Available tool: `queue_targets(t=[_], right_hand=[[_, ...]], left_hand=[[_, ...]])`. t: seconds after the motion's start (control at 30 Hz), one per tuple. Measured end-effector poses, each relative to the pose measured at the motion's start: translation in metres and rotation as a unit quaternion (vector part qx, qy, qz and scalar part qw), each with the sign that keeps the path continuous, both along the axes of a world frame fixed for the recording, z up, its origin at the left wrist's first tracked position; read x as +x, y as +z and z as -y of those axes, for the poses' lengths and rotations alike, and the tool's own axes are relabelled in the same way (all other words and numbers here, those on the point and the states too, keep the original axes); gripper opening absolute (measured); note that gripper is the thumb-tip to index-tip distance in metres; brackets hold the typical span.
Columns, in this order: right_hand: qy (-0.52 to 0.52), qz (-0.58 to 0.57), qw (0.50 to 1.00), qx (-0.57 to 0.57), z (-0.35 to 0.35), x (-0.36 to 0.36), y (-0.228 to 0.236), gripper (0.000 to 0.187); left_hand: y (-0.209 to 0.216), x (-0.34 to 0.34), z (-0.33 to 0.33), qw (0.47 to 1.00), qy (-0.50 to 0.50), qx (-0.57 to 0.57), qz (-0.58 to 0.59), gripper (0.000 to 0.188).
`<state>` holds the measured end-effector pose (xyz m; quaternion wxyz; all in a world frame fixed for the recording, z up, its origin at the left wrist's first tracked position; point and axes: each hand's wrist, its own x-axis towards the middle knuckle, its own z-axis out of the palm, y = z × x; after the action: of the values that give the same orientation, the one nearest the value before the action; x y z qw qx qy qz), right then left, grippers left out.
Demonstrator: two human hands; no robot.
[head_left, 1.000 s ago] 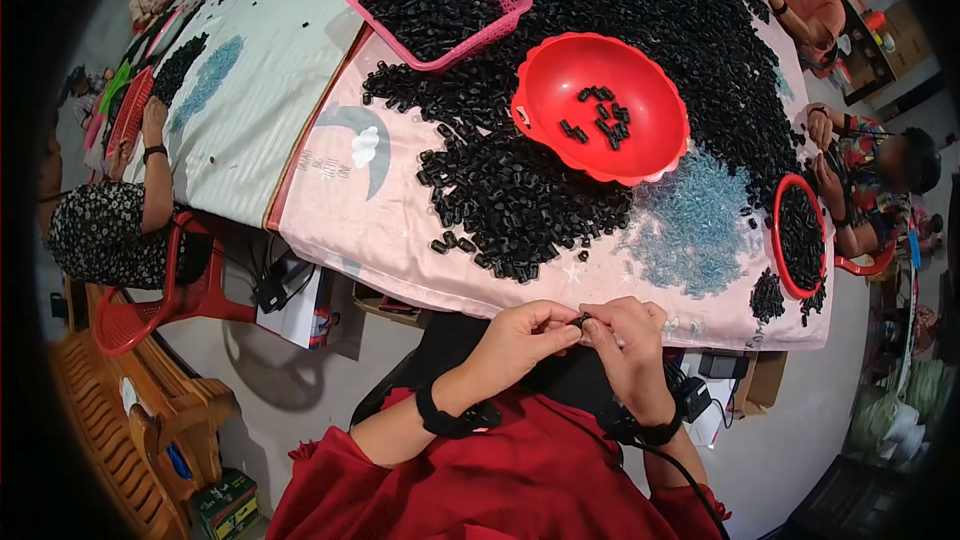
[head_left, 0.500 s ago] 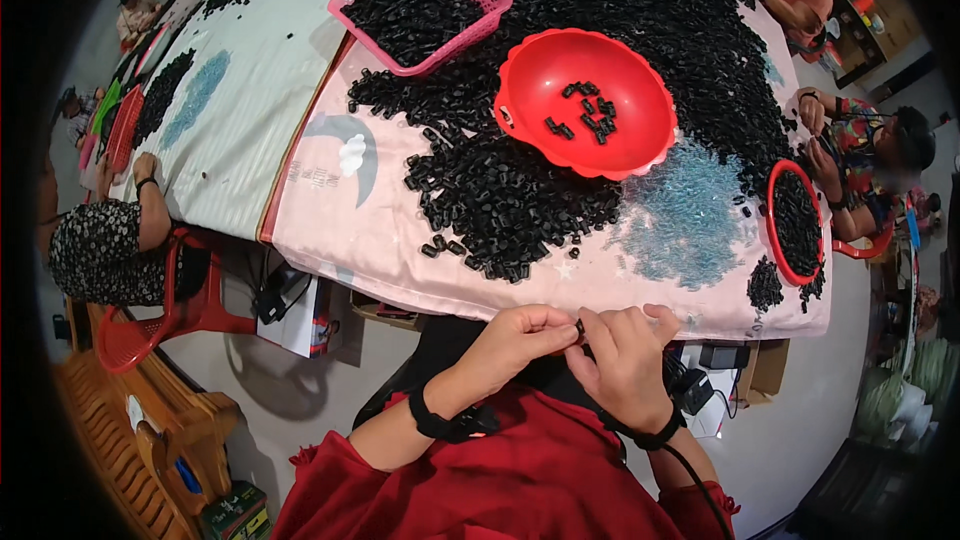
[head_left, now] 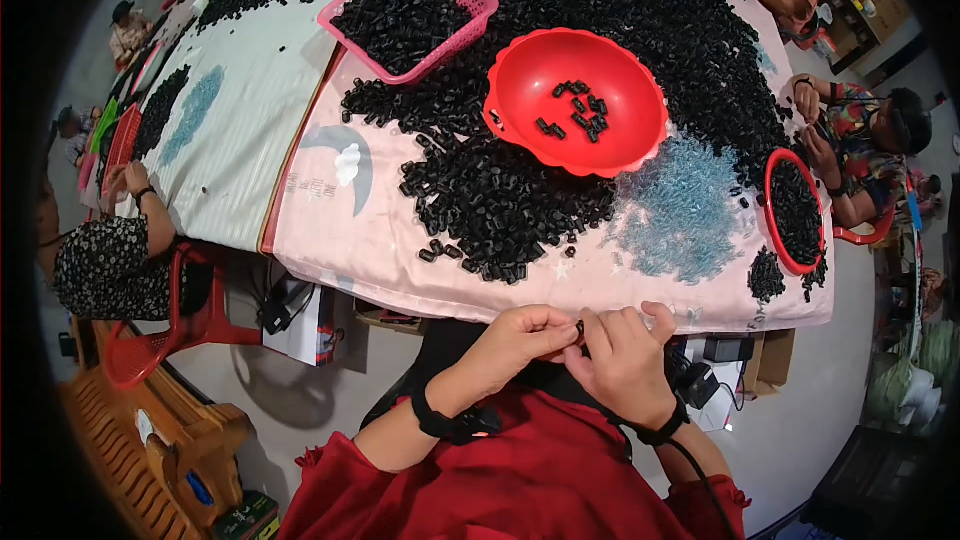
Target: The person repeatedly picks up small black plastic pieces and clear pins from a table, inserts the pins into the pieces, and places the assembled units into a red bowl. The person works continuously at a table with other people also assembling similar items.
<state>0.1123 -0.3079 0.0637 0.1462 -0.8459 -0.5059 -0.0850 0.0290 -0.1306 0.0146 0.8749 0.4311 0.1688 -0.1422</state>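
Note:
My left hand (head_left: 515,345) and my right hand (head_left: 625,360) meet just in front of the table's near edge. Between their fingertips is a small black plastic piece (head_left: 580,327), mostly covered by the fingers. Both hands are closed in a pinch on it. Beyond them on the pink cloth lies a heap of loose black plastic pieces (head_left: 490,210). To its right is a pile of small clear bluish pieces (head_left: 685,215). A red scalloped bowl (head_left: 630,80) holds several black pieces.
A pink basket (head_left: 480,25) full of black pieces stands at the back left. At the right edge is a red round-rimmed basket (head_left: 769,202). Co-workers sit at the left (head_left: 110,260) and right (head_left: 850,150). A wooden bench (head_left: 170,430) stands at the lower left.
My view has shifted slightly, so the table things sit a little further left. My hands keep their pinch with hardly any movement. The co-worker's hand at the left has moved inward.

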Motion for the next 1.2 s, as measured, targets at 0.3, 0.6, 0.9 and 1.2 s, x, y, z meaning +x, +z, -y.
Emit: queue_targets(t=[0.3, 0.6, 0.9, 1.2], right_hand=[[0.037, -0.014, 0.999, 0.012, 0.0, 0.004, 0.004, 0.033], [0.068, -0.026, 0.997, 0.032, 0.006, 0.001, -0.007, 0.028], [-0.021, -0.046, 0.998, 0.038, 0.001, 0.005, -0.004, 0.045], [0.048, -0.008, 0.998, 0.029, 0.005, 0.007, -0.004, 0.03]], left_hand=[[-0.013, -0.003, 0.002, 0.999, -0.014, -0.037, -0.004, 0.023], [-0.019, -0.001, 0.001, 0.996, -0.042, -0.079, -0.007, 0.02], [-0.006, 0.009, -0.002, 0.997, -0.002, -0.075, -0.021, 0.02], [-0.018, 0.004, -0.004, 0.998, -0.051, -0.029, -0.007, 0.022]])
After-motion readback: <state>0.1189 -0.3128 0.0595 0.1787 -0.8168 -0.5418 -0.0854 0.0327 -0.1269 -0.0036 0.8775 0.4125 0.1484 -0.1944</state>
